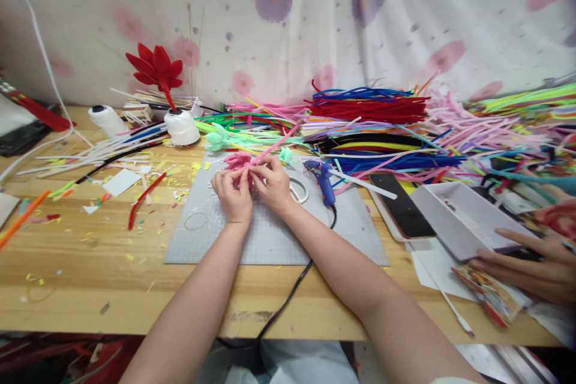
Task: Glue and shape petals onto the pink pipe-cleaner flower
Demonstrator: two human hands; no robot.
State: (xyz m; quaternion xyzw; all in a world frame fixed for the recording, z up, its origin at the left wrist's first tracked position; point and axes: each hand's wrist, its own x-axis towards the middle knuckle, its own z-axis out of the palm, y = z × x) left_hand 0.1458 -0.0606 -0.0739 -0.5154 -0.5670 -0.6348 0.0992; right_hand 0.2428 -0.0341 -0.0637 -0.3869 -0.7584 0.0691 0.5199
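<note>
On the wooden bench [90,294], over the grey mat's [355,246] far half, the left hand [234,193] and right hand [273,185] pinch a pink flower [236,160]; squeezing hard could crush it. A forearm [342,264] catching the black cord [294,290] could drag the blue glue gun [326,182]. The petals look fuzzy and rounded, the stem [279,143] straight.

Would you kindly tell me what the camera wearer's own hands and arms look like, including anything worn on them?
The left hand and right hand are ungloved, with bare wrists. Both forearms are uncovered; a whitish edge, probably a sleeve, shows by the right arm at the bottom.
</note>
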